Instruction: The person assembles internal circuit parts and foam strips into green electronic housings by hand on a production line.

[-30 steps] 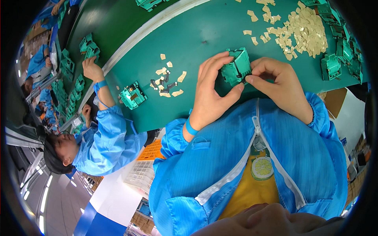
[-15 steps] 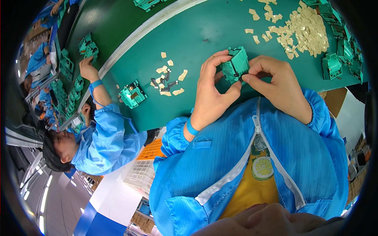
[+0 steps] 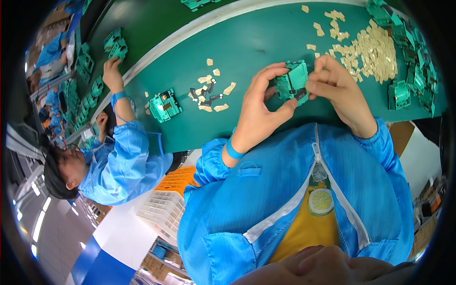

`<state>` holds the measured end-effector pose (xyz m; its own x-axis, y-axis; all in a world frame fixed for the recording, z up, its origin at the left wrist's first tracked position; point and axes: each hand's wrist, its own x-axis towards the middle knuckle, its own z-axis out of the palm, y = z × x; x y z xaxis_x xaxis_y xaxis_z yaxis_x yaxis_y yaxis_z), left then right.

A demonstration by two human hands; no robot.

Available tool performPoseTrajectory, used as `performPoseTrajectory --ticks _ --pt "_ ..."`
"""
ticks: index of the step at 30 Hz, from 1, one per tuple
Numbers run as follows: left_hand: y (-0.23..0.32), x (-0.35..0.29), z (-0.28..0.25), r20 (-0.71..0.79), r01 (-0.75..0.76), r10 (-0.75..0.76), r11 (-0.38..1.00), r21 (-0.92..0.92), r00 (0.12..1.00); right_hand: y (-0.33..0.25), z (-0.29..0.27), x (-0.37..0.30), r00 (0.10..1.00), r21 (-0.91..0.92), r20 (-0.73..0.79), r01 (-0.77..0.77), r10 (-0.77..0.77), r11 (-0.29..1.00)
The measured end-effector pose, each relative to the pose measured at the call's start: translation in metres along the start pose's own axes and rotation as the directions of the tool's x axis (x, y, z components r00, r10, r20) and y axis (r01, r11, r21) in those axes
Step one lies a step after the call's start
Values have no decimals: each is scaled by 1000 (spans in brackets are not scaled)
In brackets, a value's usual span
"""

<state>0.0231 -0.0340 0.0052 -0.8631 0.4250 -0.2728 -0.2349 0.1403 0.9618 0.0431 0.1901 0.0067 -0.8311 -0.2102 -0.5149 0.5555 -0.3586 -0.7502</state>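
Observation:
A green plastic housing [image 3: 296, 80] with a dark strip along its lower part is held up above the green tabletop, close to my chest. My left hand [image 3: 264, 105] grips it from the left, fingers behind and thumb on the lower edge. At its right edge, my right hand [image 3: 338, 91] is closed in a pinch, fingertips touching or almost touching the housing. Whatever lies between those fingertips is hidden. Left of my hands lie small black parts [image 3: 205, 97] mixed with cream-coloured pieces [image 3: 221, 108].
A large pile of cream pieces [image 3: 375, 52] lies at the far right, beside stacked green housings [image 3: 400, 94]. Another green housing [image 3: 164, 105] sits on the left. A co-worker [image 3: 111, 166] in blue reaches toward housings [image 3: 115, 43] beyond the pale rail [image 3: 190, 29].
My right hand has moved up along the housing's right side, away from its lower edge. The housing has turned slightly in my left hand. The whole view has shifted a little.

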Motion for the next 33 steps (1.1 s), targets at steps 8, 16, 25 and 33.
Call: performPoseTrajectory --ticks 8,16,25,33 --pt "22 -22 -32 -182 -216 293 911 350 939 -18 36 19 977 -294 156 186 -145 938" --pt "21 -110 -105 -546 -332 400 916 224 736 -84 11 118 979 -473 26 192 -205 860" --pt "-33 -152 -85 -216 -16 105 926 376 971 -123 -7 258 991 -281 18 132 -132 951" --pt "-55 -98 -27 133 -407 424 660 631 896 -128 24 264 978 -346 -98 140 -184 928"
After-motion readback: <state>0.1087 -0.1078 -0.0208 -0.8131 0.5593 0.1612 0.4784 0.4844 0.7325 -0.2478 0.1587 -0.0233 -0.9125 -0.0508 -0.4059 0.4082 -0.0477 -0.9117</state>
